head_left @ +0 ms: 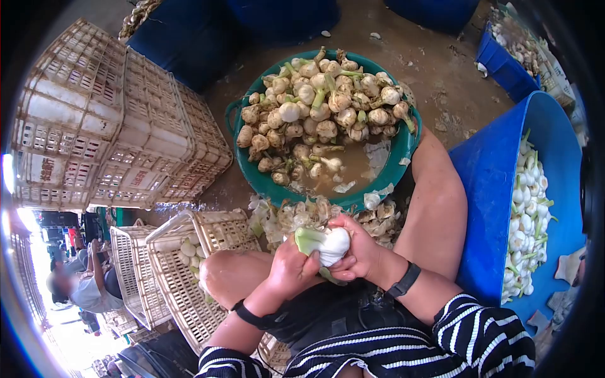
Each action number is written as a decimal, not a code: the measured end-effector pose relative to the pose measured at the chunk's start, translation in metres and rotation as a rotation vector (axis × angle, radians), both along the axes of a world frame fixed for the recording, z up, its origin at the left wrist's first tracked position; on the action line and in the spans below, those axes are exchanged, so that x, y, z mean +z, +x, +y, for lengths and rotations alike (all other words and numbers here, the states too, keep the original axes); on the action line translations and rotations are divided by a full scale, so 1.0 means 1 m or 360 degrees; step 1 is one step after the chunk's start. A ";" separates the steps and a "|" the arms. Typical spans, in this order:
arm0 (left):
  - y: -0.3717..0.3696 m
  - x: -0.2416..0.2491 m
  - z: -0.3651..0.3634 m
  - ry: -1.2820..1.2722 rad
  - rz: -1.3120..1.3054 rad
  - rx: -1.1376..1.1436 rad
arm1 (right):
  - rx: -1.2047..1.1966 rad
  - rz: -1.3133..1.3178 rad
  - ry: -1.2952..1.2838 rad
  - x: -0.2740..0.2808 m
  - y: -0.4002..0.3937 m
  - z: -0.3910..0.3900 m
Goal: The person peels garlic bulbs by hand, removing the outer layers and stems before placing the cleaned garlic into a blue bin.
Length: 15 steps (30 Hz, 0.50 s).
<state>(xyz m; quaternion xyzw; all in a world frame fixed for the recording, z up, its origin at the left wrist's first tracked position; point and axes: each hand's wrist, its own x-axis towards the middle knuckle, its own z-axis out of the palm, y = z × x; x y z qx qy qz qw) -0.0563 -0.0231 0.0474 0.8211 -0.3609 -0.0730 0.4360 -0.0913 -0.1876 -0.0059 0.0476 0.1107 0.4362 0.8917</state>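
Between my hands is a white garlic bulb (pixel 335 246) with a thick green stem. My left hand (pixel 291 269) is closed around the stem end. Fingers of my right hand (pixel 360 249) wrap the bulb from the other side, thumb on top. Just beyond them, a heap of papery garlic skins (pixel 305 215) lies on the floor. Past the skins stands a green tub (pixel 234 120), holding many unpeeled, soil-stained garlic bulbs (pixel 315 107) and some brownish water.
To the right, a tilted blue bin (pixel 488 201) contains peeled white garlic (pixel 526 220). Stacked plastic crates (pixel 107 120) rise at the left, with an open crate (pixel 170 252) below them. Another person (pixel 88 283) sits at far left. Blue containers (pixel 283 19) line the back.
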 end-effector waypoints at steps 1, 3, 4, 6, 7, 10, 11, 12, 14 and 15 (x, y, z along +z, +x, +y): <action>-0.001 0.000 0.003 0.0003 -0.0001 -0.0001 | -0.0001 -0.0001 0.0003 0.003 0.000 0.001; -0.006 -0.005 0.010 -0.0020 0.0509 0.0239 | -0.0088 -0.0142 -0.0710 0.014 0.004 0.005; -0.007 -0.007 0.011 -0.0017 0.0502 0.0232 | -0.0176 -0.0273 -0.1338 0.023 0.006 0.008; -0.009 -0.007 0.009 0.0010 0.0887 0.0608 | -0.0242 -0.0296 -0.1371 0.024 0.008 0.013; -0.011 -0.008 0.005 0.0008 0.0893 0.0603 | -0.0288 -0.0321 -0.1415 0.024 0.008 0.014; -0.020 0.000 -0.020 -0.0597 0.1166 0.0582 | -0.0426 -0.0403 -0.1561 0.023 0.008 0.011; -0.021 -0.001 -0.018 -0.0603 0.1166 0.0578 | -0.0472 -0.0436 -0.1607 0.023 0.008 0.009; -0.021 -0.004 -0.013 -0.0544 0.1043 0.0417 | -0.0286 -0.0297 -0.1327 0.018 0.011 0.001; -0.020 0.001 -0.016 -0.0495 0.0697 0.0238 | -0.0368 -0.0108 -0.0951 0.017 0.012 -0.015; -0.019 -0.003 -0.013 -0.0493 0.0696 0.0233 | -0.0423 0.0067 -0.0580 0.018 0.010 -0.021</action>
